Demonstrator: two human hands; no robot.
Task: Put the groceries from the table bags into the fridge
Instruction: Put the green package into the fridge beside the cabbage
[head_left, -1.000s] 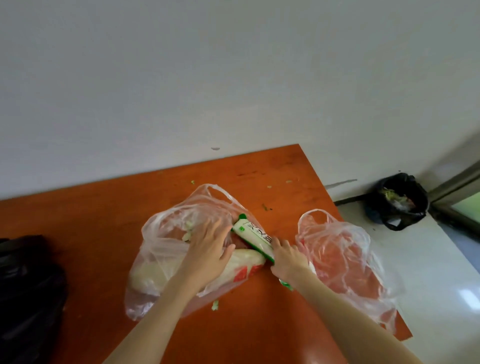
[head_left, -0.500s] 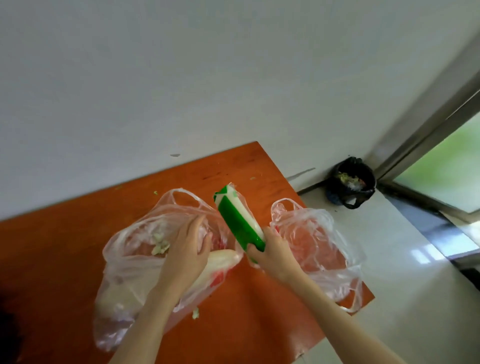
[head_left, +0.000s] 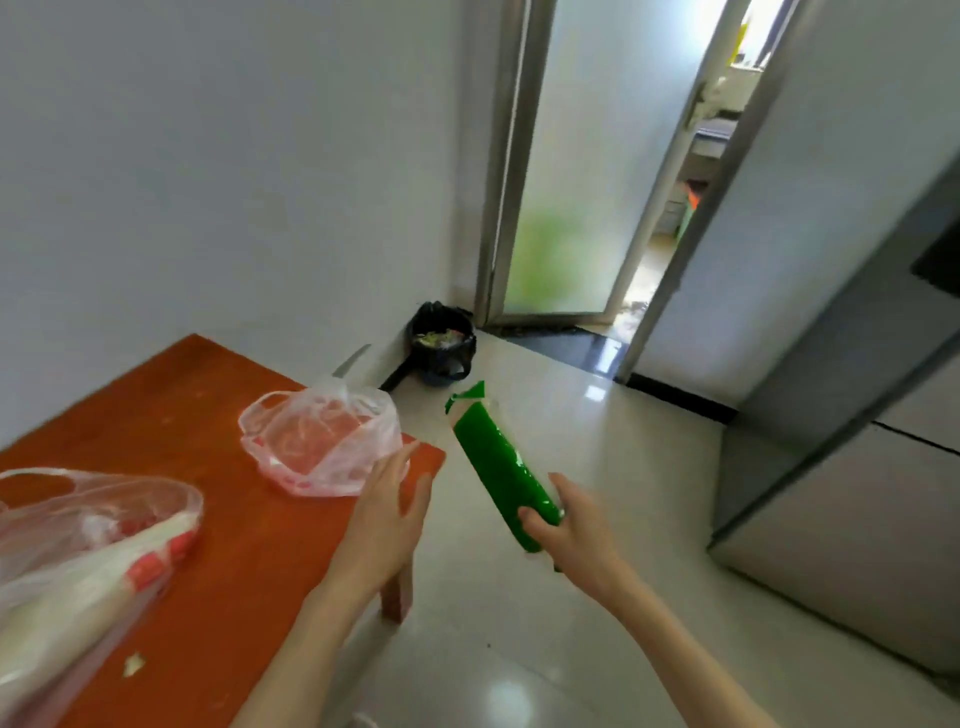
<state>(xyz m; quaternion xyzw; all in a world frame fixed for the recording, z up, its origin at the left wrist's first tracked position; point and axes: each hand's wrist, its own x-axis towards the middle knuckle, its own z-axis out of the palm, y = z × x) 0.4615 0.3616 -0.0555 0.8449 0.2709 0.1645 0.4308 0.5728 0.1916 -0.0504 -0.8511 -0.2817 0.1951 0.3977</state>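
Note:
My right hand (head_left: 574, 530) grips the lower end of a long green packet (head_left: 498, 467), held tilted over the floor just right of the table corner. My left hand (head_left: 384, 519) hovers open above the table's right edge, fingers spread, holding nothing. A clear plastic bag (head_left: 322, 441) with something red inside lies near that corner. A second clear bag (head_left: 78, 561), holding a long white vegetable and red packaging, lies at the lower left on the orange table (head_left: 218, 519). The grey fridge (head_left: 857, 457) stands at the right with its doors closed.
A bin with a black liner (head_left: 441, 340) sits on the floor in the corner behind the table. A frosted glass door (head_left: 566, 171) stands beyond it, with an open doorway to its right. Glossy pale floor tiles (head_left: 597, 597) lie between table and fridge.
The green packet has come out of the left bag and moved right, off the table. My left hand has let go of the bag. The view has swung right, showing the doorway and fridge.

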